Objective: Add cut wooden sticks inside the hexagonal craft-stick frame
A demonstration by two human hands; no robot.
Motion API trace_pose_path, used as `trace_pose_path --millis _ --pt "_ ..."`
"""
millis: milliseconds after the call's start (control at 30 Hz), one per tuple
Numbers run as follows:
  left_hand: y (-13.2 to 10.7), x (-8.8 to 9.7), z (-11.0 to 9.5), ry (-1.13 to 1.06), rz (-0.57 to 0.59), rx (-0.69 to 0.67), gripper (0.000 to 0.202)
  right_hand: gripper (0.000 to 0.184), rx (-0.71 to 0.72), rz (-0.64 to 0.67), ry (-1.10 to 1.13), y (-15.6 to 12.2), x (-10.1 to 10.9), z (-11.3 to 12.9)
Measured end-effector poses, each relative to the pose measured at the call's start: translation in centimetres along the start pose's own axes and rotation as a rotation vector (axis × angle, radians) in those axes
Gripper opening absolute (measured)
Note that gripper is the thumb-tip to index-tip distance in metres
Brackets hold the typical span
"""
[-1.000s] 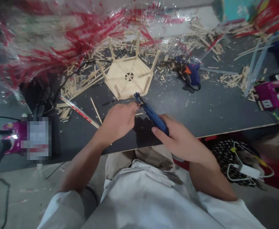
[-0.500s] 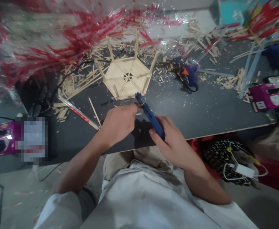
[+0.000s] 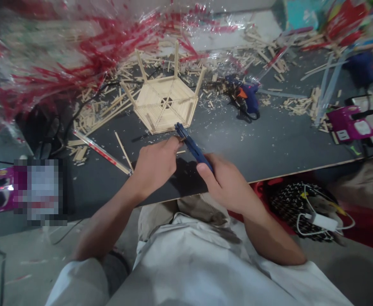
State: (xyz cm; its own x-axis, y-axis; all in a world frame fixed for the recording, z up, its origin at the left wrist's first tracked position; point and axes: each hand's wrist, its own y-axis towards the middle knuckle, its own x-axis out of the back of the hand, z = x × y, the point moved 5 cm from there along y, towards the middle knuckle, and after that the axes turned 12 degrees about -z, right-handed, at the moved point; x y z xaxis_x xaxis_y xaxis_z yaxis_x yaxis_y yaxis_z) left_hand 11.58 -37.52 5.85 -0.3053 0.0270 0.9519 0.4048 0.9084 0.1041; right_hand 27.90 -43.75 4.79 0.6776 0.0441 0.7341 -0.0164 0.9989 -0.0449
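Note:
My right hand [image 3: 226,182] is closed round the blue handles of a pair of cutters [image 3: 191,144], whose jaws point up and left. My left hand [image 3: 156,163] is curled in a pinch right at the jaws, holding a small wooden stick [image 3: 181,151] that barely shows past the fingers. Just beyond the jaws a hexagonal base of wooden sticks [image 3: 163,104] lies on the dark table [image 3: 269,144], with several upright sticks rising from its corners.
Cut stick pieces [image 3: 109,106] litter the table's far side. A blue glue gun [image 3: 245,97] lies right of the hexagon. Clear wrap with red print [image 3: 61,55] covers the left rear. Purple power strips [image 3: 348,123] sit at the right edge; a long red-striped stick [image 3: 101,151] lies left.
The view has shifted slightly, so everything sits a little further left. Both hands stay together at the cutter jaws with hardly any movement.

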Motion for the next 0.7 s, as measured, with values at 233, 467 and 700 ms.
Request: trace_pose_path --millis 233,467,700 --pt "0.0 0.4 -0.4 -0.046 -0.012 0.018 0.032 0.062 -0.056 -0.029 -0.28 0.4 -0.9 -0.6" --pt "0.0 0.8 -0.1 -0.05 0.032 -0.028 0.03 0.057 -0.044 -0.193 -0.48 -0.8 -0.6 -2.3" --pt "0.0 2.3 0.8 -0.063 -0.011 -0.119 0.033 0.049 -0.089 -0.397 -0.835 -0.2 4.6 -7.0"
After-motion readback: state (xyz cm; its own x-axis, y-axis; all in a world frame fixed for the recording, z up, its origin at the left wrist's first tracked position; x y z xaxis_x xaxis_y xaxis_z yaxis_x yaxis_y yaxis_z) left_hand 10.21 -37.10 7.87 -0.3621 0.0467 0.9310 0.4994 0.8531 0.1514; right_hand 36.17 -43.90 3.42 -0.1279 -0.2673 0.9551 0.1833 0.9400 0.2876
